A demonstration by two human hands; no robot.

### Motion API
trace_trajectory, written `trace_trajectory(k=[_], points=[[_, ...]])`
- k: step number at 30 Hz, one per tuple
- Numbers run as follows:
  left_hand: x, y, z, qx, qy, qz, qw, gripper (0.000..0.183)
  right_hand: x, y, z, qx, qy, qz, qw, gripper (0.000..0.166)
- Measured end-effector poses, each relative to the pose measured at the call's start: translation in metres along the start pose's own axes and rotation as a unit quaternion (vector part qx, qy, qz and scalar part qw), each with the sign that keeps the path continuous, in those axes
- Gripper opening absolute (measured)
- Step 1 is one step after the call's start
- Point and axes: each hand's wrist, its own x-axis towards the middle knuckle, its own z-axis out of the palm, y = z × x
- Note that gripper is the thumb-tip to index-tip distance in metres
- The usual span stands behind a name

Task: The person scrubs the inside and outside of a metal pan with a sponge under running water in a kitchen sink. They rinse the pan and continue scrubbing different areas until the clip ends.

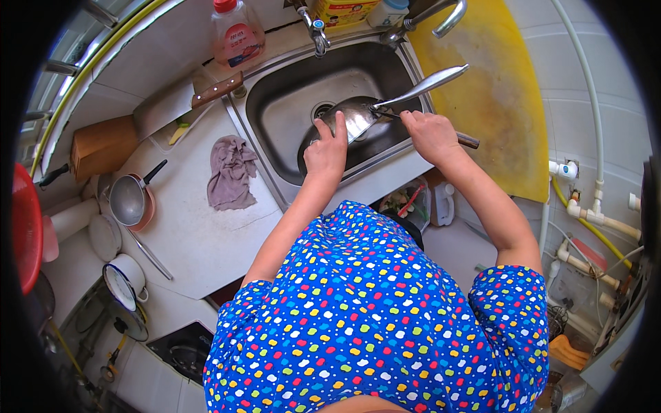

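My left hand (326, 151) is at the metal utensil head (356, 117), two fingers stretched over its shiny face; the thumb is hidden. A silver handle (428, 85) rises from near the head towards the upper right. My right hand (433, 135) is closed around a thin dark shank (388, 113), whose wooden end (468, 140) sticks out beyond the hand. The shank's tip meets the base of the silver handle; how they join is unclear. Beneath both hands a dark curved pan (382, 151) lies tilted in the steel sink (279, 103).
Two taps (318, 38) (450, 19) stand behind the sink. Left are a cleaver (168, 103), a crumpled cloth (232, 173), a small saucepan (127, 200) and an enamel mug (124, 279). A soap bottle (238, 38) stands behind; a yellow board (490, 103) is at right.
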Motion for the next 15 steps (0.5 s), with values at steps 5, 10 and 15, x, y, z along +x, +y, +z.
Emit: trace_trajectory(k=[5, 10, 15], points=[[0.000, 0.002, -0.001, 0.011, 0.012, 0.011, 1.000, 0.070, 0.003, -0.006, -0.008, -0.001, -0.012, 0.002, 1.000, 0.008], [-0.001, 0.004, 0.005, 0.026, 0.058, 0.045, 0.997, 0.066, 0.005, -0.006, -0.011, 0.042, -0.057, 0.031, 0.997, 0.009], [-0.003, 0.004, 0.015, 0.053, 0.102, 0.045, 0.992, 0.061, 0.012, 0.009, -0.019, 0.150, -0.113, 0.075, 0.979, 0.013]])
